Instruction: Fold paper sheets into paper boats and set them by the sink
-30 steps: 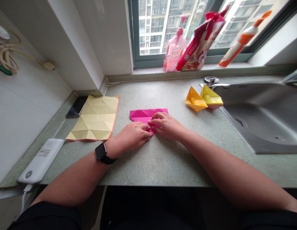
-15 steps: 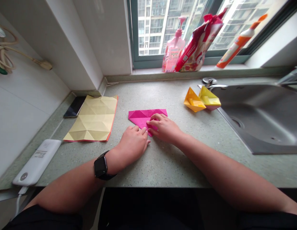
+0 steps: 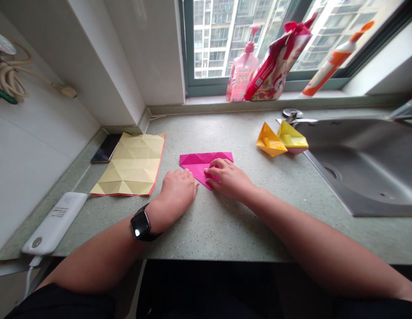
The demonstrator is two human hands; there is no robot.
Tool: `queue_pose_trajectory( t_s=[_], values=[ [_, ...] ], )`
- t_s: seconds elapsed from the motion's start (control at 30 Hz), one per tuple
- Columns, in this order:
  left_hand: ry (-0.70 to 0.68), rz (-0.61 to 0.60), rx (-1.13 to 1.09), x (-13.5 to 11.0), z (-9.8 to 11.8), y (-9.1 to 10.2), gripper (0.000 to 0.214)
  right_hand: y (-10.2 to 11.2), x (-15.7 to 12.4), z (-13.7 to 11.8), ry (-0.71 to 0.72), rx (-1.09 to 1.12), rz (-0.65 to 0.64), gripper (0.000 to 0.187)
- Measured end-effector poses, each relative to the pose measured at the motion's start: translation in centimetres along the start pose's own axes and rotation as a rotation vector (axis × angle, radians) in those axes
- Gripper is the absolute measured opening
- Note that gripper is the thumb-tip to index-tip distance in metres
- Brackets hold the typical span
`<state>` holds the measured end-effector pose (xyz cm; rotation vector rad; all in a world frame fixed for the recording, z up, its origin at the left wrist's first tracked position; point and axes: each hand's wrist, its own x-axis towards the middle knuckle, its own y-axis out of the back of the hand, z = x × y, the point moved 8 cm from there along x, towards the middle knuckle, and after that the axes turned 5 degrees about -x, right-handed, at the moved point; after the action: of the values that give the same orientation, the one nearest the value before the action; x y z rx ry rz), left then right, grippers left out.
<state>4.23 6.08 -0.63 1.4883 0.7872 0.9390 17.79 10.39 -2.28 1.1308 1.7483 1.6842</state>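
I have the pink paper (image 3: 201, 166) lying on the speckled counter (image 3: 225, 235), its creased band at 12 o'clock and a folded point at 6. Taking that paper as my clock's hub, my right hand (image 3: 230, 177) comes in from 4 o'clock, bent fingers a little apart, tips resting on the folded part. My left hand (image 3: 177, 191) sits at 7 to 8, fingers close together at the slanting edge (I cannot tell whether they grip it or only rest there). A dark watch (image 3: 140, 224) rides that wrist.

At 9 o'clock I see a stack of cream creased sheets (image 3: 129, 164) with reddish edges, a dark phone (image 3: 106, 148) just beyond it. The white power bank (image 3: 56, 223) lies between 8 and 9, cable plugged in. Between 2 and 3, an orange folded paper piece (image 3: 271, 142) stands beside a yellow one (image 3: 292, 136), near the sink (image 3: 368, 164). On the sill, the pink pump bottle (image 3: 242, 73) is between 12 and 1, the red bag (image 3: 279, 66) at 1.
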Motion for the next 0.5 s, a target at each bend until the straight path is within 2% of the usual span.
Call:
queue_pose_trajectory(
  t_s=[0.17,0.23,0.3,0.4,0.5],
  values=[
    [0.073,0.009,0.007,0.5,-0.9,0.5,0.033,0.0,0.1,-0.1,0.008,0.001,0.005,0.018],
    [0.006,0.051,-0.038,0.6,0.1,0.6,0.041,0.0,0.0,-0.1,0.01,-0.002,0.007,0.018],
    [-0.133,0.061,-0.116,0.5,1.6,0.2,0.053,-0.1,0.0,0.0,0.003,-0.01,0.005,0.02],
    [-0.214,-0.079,-0.192,0.2,2.9,-1.7,0.069,-0.1,0.0,0.2,-0.009,-0.013,-0.008,0.026],
    [-0.165,-0.194,-0.2,-0.1,2.8,-2.9,0.08,0.0,0.0,0.2,-0.009,0.005,-0.024,0.027]
  ],
)
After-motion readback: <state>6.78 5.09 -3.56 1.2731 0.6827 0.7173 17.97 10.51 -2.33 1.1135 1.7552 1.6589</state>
